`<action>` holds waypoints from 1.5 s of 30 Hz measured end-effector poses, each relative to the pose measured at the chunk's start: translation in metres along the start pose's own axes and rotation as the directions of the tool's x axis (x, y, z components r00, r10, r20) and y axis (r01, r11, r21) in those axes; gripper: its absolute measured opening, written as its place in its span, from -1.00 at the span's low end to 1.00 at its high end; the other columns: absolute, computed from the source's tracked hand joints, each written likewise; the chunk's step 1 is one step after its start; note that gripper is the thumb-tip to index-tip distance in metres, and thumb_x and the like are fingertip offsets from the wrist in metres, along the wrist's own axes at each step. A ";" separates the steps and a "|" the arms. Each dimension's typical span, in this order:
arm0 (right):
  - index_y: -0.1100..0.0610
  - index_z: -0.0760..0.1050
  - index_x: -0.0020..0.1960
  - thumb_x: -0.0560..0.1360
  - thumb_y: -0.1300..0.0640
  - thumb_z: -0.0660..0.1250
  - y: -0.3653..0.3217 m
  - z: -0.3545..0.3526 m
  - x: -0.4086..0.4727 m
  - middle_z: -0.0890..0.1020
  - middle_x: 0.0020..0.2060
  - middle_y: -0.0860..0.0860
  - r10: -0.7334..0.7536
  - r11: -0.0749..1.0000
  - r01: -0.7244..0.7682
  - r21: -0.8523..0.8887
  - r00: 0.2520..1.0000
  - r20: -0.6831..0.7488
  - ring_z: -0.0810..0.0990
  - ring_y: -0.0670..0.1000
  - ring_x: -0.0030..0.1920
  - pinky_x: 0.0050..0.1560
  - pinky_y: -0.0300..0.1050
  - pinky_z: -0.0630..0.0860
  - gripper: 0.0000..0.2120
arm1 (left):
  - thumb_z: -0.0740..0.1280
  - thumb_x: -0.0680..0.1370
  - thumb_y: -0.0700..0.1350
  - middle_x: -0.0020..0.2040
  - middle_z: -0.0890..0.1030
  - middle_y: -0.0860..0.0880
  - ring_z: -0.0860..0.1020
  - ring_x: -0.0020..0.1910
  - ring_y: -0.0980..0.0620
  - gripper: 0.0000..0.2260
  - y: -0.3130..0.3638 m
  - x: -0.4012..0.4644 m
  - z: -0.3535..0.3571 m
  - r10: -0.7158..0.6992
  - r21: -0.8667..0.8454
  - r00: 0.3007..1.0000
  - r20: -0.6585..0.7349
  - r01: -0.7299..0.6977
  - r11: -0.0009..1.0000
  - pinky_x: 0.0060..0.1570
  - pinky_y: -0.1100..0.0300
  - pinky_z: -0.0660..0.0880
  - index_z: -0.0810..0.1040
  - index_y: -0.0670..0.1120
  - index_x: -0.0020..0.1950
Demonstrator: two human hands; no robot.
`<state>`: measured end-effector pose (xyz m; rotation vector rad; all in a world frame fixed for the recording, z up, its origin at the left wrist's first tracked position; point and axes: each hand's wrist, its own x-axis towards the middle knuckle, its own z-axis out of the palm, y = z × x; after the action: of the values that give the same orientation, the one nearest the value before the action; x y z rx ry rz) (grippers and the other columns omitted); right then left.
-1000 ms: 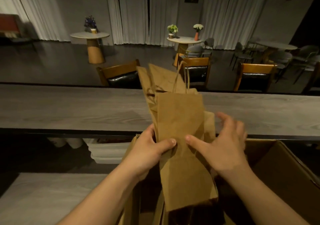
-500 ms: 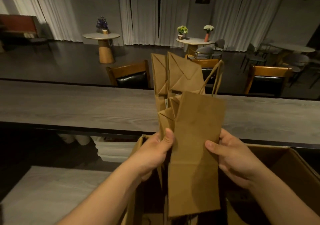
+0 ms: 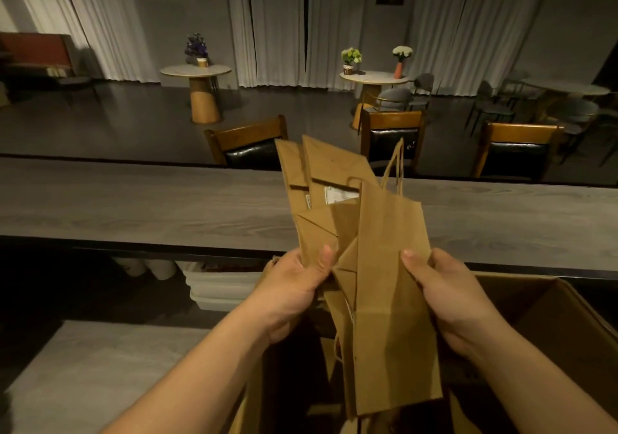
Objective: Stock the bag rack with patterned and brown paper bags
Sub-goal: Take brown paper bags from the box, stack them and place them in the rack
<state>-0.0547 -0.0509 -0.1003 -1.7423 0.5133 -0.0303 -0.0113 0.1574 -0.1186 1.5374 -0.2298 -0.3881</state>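
A person's two hands hold a fanned sheaf of flat brown paper bags (image 3: 391,266) upright above an open cardboard box (image 3: 551,326), in front of a long grey wood-grain table (image 3: 133,206). The left hand (image 3: 291,293) grips the rear bags at their left edge, its thumb pressed flat on the front of the paper and its fingers curled out of sight behind. The right hand (image 3: 448,296) holds the front bag by its right edge, thumb laid across the face of the bag and the other fingers wrapped behind it. The front bag stands between the two thumbs, its bottom edge hanging below the fingers toward the box, its twisted paper handles (image 3: 394,166) rising above them. Behind it, above the left thumb, two more bags spread out to the left, one showing a white label (image 3: 339,195). Beyond the fingers, past the table, stand wooden chairs with dark padded backs (image 3: 249,146), round pedestal tables with small flower pots (image 3: 351,60), and pale curtains along the far wall. Below the left hand, under the table's edge, stacked white bins (image 3: 217,286) sit on a shelf in shadow.
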 end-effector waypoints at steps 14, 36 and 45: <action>0.02 0.61 0.11 0.61 0.29 0.27 0.002 0.000 -0.005 0.74 -0.06 0.07 -0.020 0.999 0.017 0.038 0.997 0.079 0.70 0.18 0.00 -0.04 0.06 0.61 -0.76 | 0.33 0.62 -0.09 -0.02 0.76 0.06 0.70 0.07 0.03 -0.85 0.007 -0.002 0.008 -0.055 0.049 0.983 -0.174 0.065 0.997 0.19 -0.02 0.58 0.71 0.02 0.06; -0.16 0.66 0.13 0.58 -0.16 0.38 -0.022 -0.047 -0.015 0.69 0.14 -0.19 -0.752 0.652 0.637 0.410 0.474 0.458 0.70 -0.15 0.08 -0.04 -0.26 0.66 -0.81 | 0.35 0.62 -0.04 -0.13 0.76 -0.02 0.71 -0.04 -0.04 -0.83 0.011 0.001 0.006 -0.190 -0.156 0.966 -0.177 0.163 0.974 0.00 0.03 0.57 0.66 -0.11 0.03; 0.08 0.47 -0.12 0.40 -0.13 0.58 -0.014 -0.028 -0.006 0.65 -0.32 -0.06 -0.023 0.805 0.154 -0.574 0.973 0.228 0.61 -0.10 -0.29 -0.30 -0.22 0.51 -0.63 | 0.31 0.63 -0.09 -0.26 0.73 0.02 0.70 -0.16 0.00 -0.83 0.014 -0.003 0.008 -0.103 -0.281 0.962 -0.252 0.029 0.959 -0.08 0.05 0.54 0.64 -0.07 -0.11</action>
<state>-0.0643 -0.0728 -0.0788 -2.3498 0.2928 0.2756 -0.0156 0.1512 -0.1043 1.3067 0.0841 -0.2517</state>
